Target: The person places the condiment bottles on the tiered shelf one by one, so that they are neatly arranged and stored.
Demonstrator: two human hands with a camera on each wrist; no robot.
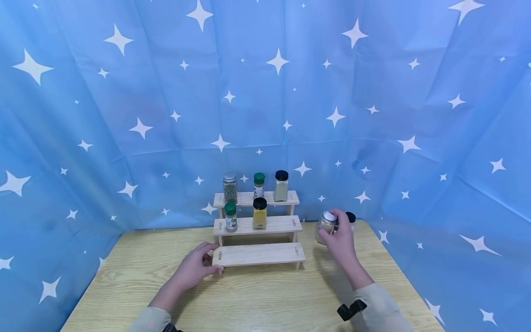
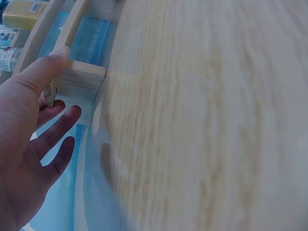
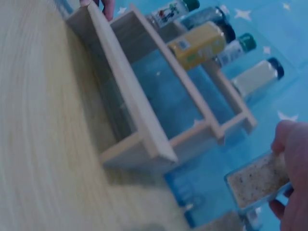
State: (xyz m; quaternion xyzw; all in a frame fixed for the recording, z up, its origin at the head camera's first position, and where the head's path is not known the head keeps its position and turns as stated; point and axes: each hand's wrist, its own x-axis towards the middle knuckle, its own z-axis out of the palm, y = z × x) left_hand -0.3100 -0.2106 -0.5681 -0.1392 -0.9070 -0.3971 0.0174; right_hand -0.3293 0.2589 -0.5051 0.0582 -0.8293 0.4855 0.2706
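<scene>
My right hand grips a glass spice jar with a silver lid, to the right of the three-tier wooden rack. In the right wrist view, pale speckled seasoning shows through its glass. My left hand holds the left end of the rack's lowest step, thumb on the board and a finger beneath it. On the middle step stand a green-capped jar and a yellow-filled jar with a black lid. The top step bears a silver-lidded herb jar, a green-capped jar and a black-lidded pale jar.
Another black-lidded jar stands on the table behind my right hand, mostly hidden. The wood-grain table reaches back to a blue curtain with white stars, which also closes off both sides.
</scene>
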